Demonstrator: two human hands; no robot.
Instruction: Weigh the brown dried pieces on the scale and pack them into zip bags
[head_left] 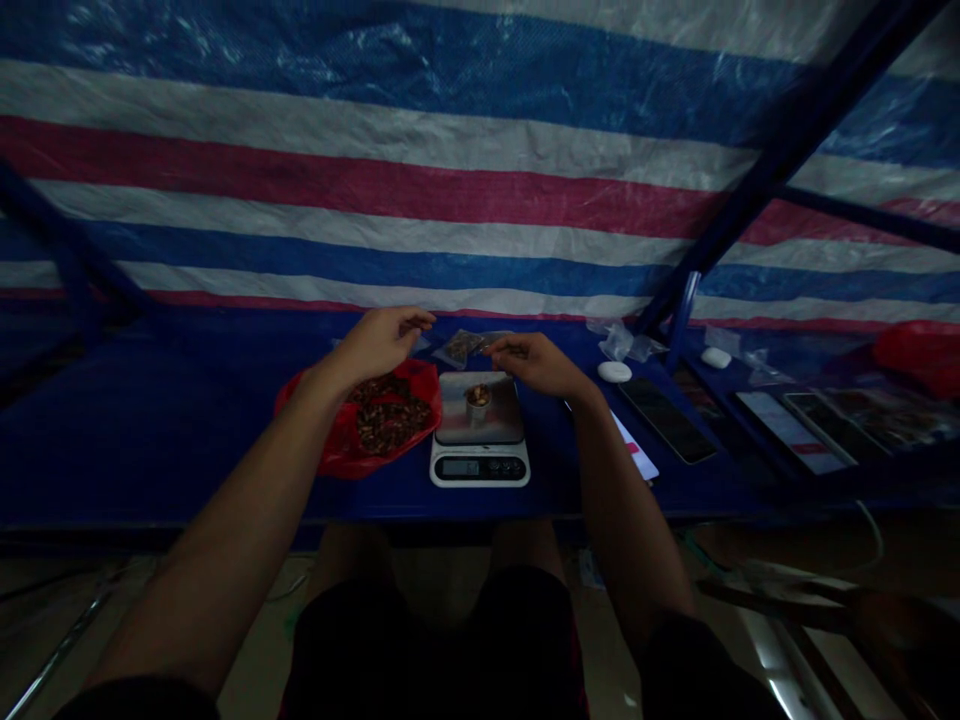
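A white digital kitchen scale (480, 478) with a metal plate sits in front of me. On its plate stands a small cup (478, 410) holding brown pieces like nuts or seeds. My left hand (381, 345) hovers over the back of a red plastic bag (330, 450), its fingers loosely bent and apart from the thumb. Brown pieces (394, 415) fill the opened bag. Behind the scale's right corner, my right hand (538, 362) has its fingertips pinched together beside a clear plastic bag (461, 346) with small brown contents; whether they hold anything is too dark to see.
Right of the scale lie a lit phone (634, 445), a dark phone (667, 420) and a white oval case (614, 372). Farther right are more phones (795, 430), crumpled clear bags and a red bag (919, 355). Blue metal bars and a striped tarp (450, 190) stand behind the blue table (150, 430).
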